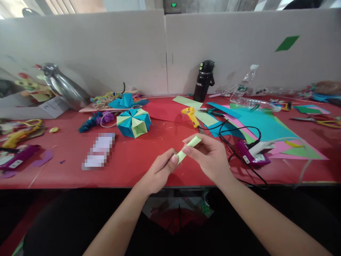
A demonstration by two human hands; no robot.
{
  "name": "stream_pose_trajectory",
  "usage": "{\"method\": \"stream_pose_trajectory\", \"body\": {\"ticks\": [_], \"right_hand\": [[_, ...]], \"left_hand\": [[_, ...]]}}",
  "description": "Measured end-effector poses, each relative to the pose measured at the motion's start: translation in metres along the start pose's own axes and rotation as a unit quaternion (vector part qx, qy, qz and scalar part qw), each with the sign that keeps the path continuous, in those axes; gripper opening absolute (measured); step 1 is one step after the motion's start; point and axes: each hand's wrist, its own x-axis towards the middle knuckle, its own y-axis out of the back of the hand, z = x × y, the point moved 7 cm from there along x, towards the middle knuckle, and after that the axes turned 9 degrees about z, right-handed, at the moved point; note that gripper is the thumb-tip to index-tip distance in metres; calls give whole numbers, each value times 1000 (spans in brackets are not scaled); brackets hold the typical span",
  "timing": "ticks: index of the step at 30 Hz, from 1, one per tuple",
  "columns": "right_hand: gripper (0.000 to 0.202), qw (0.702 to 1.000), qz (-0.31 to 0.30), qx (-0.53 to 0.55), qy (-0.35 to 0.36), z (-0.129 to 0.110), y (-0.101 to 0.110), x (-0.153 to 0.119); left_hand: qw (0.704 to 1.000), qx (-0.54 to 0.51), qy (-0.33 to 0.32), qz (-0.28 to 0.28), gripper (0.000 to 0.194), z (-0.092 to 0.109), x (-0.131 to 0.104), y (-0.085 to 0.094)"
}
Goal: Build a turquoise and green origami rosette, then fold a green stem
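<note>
A narrow folded strip of pale green paper slants between my two hands, above the front part of the red table. My left hand pinches its lower end between thumb and fingers. Closer to the upper end, my right hand grips the same strip with thumb and fingertips. Beyond my hands, to the left, sits a blue and pale green folded-paper ball. A yellow glue gun lies just past my right hand.
A pixelated flat object lies at left. Stacked coloured paper sheets, a purple power strip and black cables are on the right. A black bottle stands by the white partition, a clear plastic bottle right of it.
</note>
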Motion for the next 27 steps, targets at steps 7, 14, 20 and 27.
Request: {"method": "stream_pose_trajectory", "body": {"ticks": [7,14,20,27], "right_hand": [[12,995,-28,-21,95,-39,-6,-11],[13,971,-57,-96,212,-62,-10,-20],[33,922,-118,-149,338,-80,-19,-35],[34,903,-142,-172,367,-77,-21,-38]], "left_hand": [[986,-149,11,-73,39,7,-8,-15],[991,29,-127,-21,26,34,-12,-5],[914,228,-333,34,24,62,-17,2],[870,288,-388,100,36,63,-20,9]]}}
